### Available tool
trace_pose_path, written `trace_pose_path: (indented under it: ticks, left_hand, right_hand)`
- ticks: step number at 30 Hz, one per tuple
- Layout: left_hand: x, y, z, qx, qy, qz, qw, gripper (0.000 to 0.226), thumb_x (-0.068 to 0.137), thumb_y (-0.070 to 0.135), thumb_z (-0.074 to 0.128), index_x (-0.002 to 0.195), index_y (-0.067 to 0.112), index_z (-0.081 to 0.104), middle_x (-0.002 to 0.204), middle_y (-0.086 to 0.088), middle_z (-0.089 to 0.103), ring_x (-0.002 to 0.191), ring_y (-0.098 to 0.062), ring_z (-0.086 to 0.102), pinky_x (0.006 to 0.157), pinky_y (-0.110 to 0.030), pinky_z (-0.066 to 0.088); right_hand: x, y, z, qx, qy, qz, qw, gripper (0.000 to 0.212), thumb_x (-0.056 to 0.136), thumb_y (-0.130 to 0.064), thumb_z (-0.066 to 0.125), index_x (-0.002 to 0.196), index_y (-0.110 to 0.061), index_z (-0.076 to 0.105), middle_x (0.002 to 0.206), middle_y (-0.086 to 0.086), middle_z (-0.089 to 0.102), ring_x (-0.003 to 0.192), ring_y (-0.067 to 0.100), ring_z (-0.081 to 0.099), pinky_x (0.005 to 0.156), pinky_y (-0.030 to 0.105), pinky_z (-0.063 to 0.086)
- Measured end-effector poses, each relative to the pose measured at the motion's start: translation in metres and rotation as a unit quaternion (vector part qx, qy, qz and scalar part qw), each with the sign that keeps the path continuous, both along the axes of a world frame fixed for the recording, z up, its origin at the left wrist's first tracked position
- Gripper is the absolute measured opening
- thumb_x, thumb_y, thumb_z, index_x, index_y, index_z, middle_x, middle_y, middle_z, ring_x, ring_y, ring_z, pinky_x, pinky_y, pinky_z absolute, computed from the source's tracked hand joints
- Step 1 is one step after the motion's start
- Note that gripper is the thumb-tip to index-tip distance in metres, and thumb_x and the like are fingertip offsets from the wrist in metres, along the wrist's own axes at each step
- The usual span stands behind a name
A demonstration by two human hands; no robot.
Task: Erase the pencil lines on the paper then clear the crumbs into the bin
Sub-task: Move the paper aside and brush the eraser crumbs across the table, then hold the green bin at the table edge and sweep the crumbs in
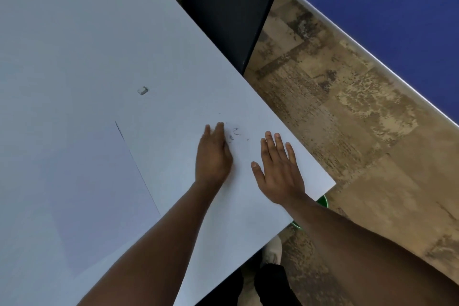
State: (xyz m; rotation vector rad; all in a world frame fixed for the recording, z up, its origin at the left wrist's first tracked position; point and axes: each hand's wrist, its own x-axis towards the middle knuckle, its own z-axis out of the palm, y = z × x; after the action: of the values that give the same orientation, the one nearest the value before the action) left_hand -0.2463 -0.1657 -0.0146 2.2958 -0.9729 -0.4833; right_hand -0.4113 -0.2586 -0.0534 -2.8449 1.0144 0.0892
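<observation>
A sheet of white paper lies on the white table at the lower left. A small eraser sits apart on the table, above the paper. Dark eraser crumbs are scattered near the table's right edge. My left hand stands on its edge with straight fingers, just left of the crumbs. My right hand lies flat and spread on the table to the right of the crumbs, close to the edge. A green bin peeks out from under the table's corner, mostly hidden.
A black panel stands behind the table's right edge. Mottled tan floor fills the right side, bounded by a blue wall with a white skirting. A shoe and dark trouser leg show below the table.
</observation>
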Motion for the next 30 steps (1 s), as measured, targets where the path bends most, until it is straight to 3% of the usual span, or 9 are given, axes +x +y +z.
trace_pose_path:
  ticks: [4,6,8,11,17,19,21,27,30]
  left_hand:
    - [-0.005,0.007,0.020,-0.043,-0.013,0.053,0.998,0.030,0.106,0.016,0.048,0.126,0.016,0.070,0.117,-0.014,0.074,0.122,-0.029,0.065,0.098,-0.041,0.052]
    - [-0.011,0.005,0.027,-0.065,-0.021,0.067,0.995,0.022,0.104,0.018,0.056,0.112,0.014,0.075,0.100,-0.005,0.078,0.090,-0.026,0.071,0.080,-0.028,0.050]
    - [-0.020,-0.001,0.035,-0.066,-0.008,0.088,0.994,0.019,0.103,0.022,0.059,0.109,0.014,0.076,0.100,0.001,0.078,0.087,-0.020,0.071,0.074,-0.022,0.043]
    - [-0.039,-0.012,0.048,-0.076,0.036,0.129,0.988,0.018,0.101,0.031,0.063,0.102,0.014,0.072,0.090,0.004,0.075,0.083,-0.015,0.069,0.067,-0.019,0.042]
    - [-0.106,-0.032,0.073,-0.051,-0.015,0.136,0.989,0.045,0.105,0.049,0.047,0.083,0.013,0.061,0.072,0.003,0.064,0.064,-0.015,0.059,0.059,-0.031,0.043]
    - [-0.132,-0.039,0.079,-0.047,-0.037,0.130,0.990,0.052,0.108,0.048,0.039,0.079,0.011,0.061,0.073,-0.002,0.067,0.064,-0.018,0.061,0.059,-0.034,0.047]
    - [-0.156,-0.048,0.083,-0.041,-0.057,0.132,0.989,0.046,0.109,0.043,0.038,0.087,0.011,0.065,0.078,-0.002,0.069,0.068,-0.020,0.063,0.059,-0.032,0.045]
    - [-0.222,-0.064,0.074,-0.098,-0.020,0.078,0.992,0.028,0.103,0.014,0.053,0.128,0.018,0.066,0.125,-0.001,0.068,0.109,-0.018,0.065,0.088,-0.027,0.048]
    - [-0.249,-0.067,0.070,-0.086,0.002,0.057,0.995,0.032,0.104,0.020,0.055,0.135,0.020,0.062,0.127,-0.003,0.067,0.118,-0.020,0.060,0.092,-0.028,0.045]
  right_hand:
    - [-0.001,-0.001,0.008,0.029,-0.006,-0.002,1.000,0.067,0.105,-0.049,0.021,0.157,-0.007,0.014,0.166,0.011,0.003,0.154,0.026,-0.004,0.124,0.049,0.009]
    - [0.003,-0.003,0.012,0.066,-0.015,-0.006,0.998,0.064,0.106,-0.044,0.024,0.157,-0.007,0.015,0.166,0.010,0.005,0.153,0.027,-0.002,0.124,0.047,0.008]
    - [0.003,-0.004,0.024,0.094,-0.070,-0.027,0.993,0.056,0.105,-0.033,0.037,0.153,-0.005,0.031,0.161,0.013,0.026,0.151,0.030,0.018,0.122,0.046,0.020]
    - [-0.005,-0.006,0.044,0.079,-0.184,-0.059,0.978,0.031,0.098,-0.013,0.056,0.127,-0.005,0.064,0.120,0.012,0.067,0.115,0.031,0.058,0.096,0.041,0.052]
    - [-0.041,-0.019,0.080,0.060,-0.217,-0.048,0.973,0.013,0.099,-0.013,0.056,0.098,-0.011,0.069,0.081,0.004,0.068,0.071,0.021,0.063,0.057,0.027,0.048]
    - [-0.059,-0.023,0.096,0.060,-0.216,-0.057,0.973,0.013,0.096,-0.011,0.060,0.084,-0.011,0.064,0.062,0.000,0.056,0.052,0.020,0.049,0.045,0.021,0.025]
    - [-0.078,-0.031,0.104,0.070,-0.203,-0.063,0.975,0.017,0.096,-0.014,0.059,0.079,-0.012,0.062,0.057,-0.001,0.048,0.048,0.021,0.045,0.045,0.023,0.018]
    - [-0.148,-0.055,0.103,0.133,-0.229,-0.047,0.963,0.025,0.093,-0.020,0.056,0.114,-0.012,0.067,0.097,0.006,0.064,0.082,0.024,0.058,0.060,0.029,0.041]
    - [-0.175,-0.062,0.108,0.112,-0.212,-0.064,0.969,0.021,0.099,-0.018,0.052,0.113,-0.013,0.067,0.091,0.009,0.069,0.081,0.028,0.064,0.063,0.035,0.052]
